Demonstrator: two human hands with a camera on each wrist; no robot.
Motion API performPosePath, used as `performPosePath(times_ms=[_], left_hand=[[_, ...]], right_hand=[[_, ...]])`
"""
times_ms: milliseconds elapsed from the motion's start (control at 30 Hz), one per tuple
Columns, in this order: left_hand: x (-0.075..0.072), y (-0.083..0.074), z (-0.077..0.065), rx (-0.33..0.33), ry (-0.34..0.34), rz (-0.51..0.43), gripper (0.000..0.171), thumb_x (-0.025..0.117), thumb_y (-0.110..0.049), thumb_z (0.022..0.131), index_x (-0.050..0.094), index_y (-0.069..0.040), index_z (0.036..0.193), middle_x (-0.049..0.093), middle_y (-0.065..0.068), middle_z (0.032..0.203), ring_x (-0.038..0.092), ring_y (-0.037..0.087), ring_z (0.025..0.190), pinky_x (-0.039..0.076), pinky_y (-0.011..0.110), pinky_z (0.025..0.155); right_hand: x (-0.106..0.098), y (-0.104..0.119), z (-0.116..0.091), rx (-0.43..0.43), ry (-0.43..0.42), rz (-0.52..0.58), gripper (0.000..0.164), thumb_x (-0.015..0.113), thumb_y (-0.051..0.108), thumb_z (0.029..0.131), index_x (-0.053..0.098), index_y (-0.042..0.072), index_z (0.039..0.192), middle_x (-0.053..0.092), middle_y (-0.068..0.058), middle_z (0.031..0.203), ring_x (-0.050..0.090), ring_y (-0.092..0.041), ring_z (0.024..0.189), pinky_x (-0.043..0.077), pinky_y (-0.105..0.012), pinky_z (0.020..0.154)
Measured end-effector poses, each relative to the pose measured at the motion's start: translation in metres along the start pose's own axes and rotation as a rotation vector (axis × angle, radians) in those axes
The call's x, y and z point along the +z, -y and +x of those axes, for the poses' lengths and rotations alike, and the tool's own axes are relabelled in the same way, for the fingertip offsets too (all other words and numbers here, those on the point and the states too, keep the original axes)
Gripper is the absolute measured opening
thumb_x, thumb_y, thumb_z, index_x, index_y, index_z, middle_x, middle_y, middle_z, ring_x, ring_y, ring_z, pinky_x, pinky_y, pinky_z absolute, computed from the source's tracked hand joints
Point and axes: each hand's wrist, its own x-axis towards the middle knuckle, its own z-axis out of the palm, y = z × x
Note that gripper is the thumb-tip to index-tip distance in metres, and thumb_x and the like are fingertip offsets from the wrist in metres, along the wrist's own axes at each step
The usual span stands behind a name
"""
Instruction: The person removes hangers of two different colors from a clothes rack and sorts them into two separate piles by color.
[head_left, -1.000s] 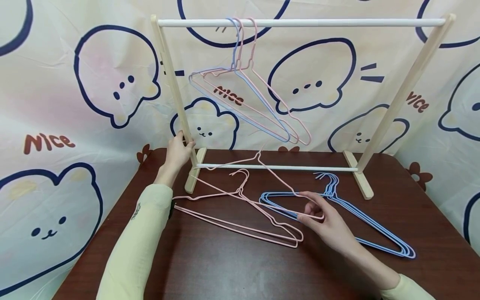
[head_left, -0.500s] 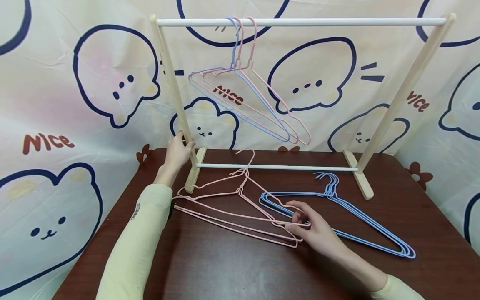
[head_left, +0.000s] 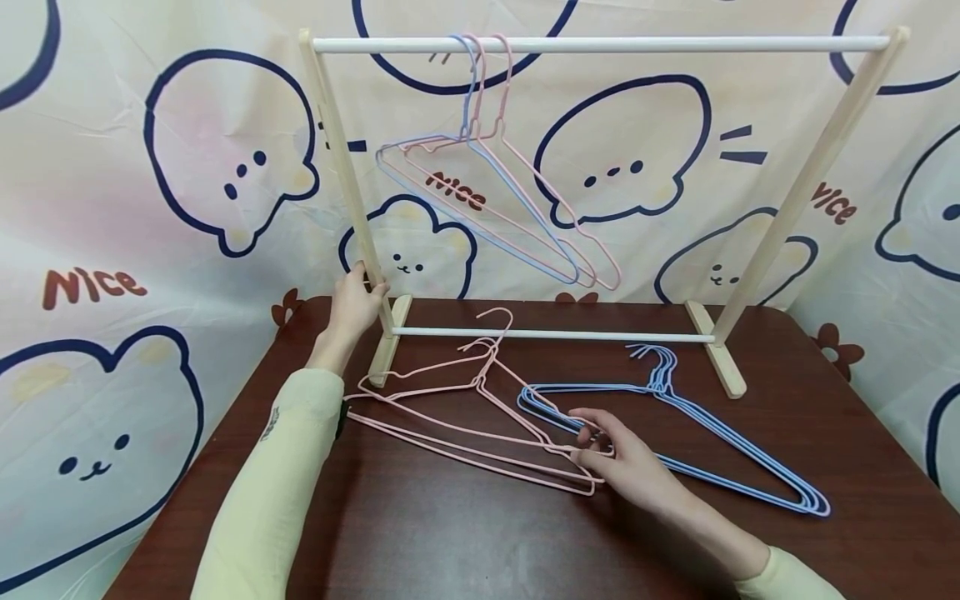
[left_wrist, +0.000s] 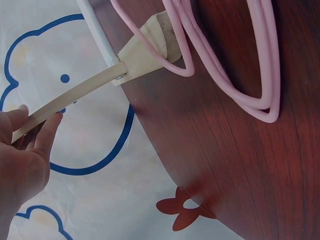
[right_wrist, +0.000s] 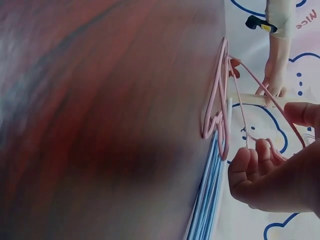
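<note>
My left hand (head_left: 352, 307) grips the left wooden post (head_left: 347, 175) of a hanger rack; in the left wrist view its thumb and fingers close round the post (left_wrist: 80, 91). With thumb and fingers, my right hand (head_left: 630, 460) pinches the right end of a pink wire hanger (head_left: 512, 320). That hanger is tilted, its hook pointing up in front of the rack's lower rail. Beneath it, more pink hangers (head_left: 517, 414) lie stacked on the table. In the right wrist view my right hand (right_wrist: 280, 175) holds the pink hanger above the table surface.
On the rack's white top bar (head_left: 675, 44) hang one blue hanger (head_left: 468, 96) and two pink hangers (head_left: 504, 93). Several blue hangers (head_left: 738, 440) lie stacked at the right of the brown table (head_left: 450, 550). A patterned cloth (head_left: 810, 292) stands behind.
My right hand has come left and slightly down, bringing the pink hanger lower, over the pink stack, with its hook now turned upward. The left hand has stayed on the post.
</note>
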Motion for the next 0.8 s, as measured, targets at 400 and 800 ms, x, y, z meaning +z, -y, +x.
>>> performPosePath(times_ms=[400,800], left_hand=[[-0.001,-0.001,-0.001,-0.012,0.005,0.001,0.037,0.056,-0.013,0.101,0.049,0.004,0.133,0.059,0.031,0.128,0.063,0.046,0.113,0.058,0.055,0.089],[-0.001,-0.002,-0.001,-0.014,0.006,0.013,0.038,0.056,-0.014,0.101,0.049,0.004,0.134,0.059,0.031,0.127,0.063,0.046,0.112,0.058,0.055,0.088]], right_hand=[[-0.008,-0.012,-0.002,-0.166,0.094,-0.344,0.046,0.07,0.025,0.088,0.062,0.011,0.131,0.056,-0.006,0.12,0.04,-0.022,0.105,0.041,-0.034,0.081],[-0.01,-0.008,-0.003,-0.202,0.078,-0.417,0.047,0.071,0.026,0.09,0.06,0.014,0.134,0.056,-0.003,0.121,0.042,-0.02,0.108,0.045,-0.037,0.084]])
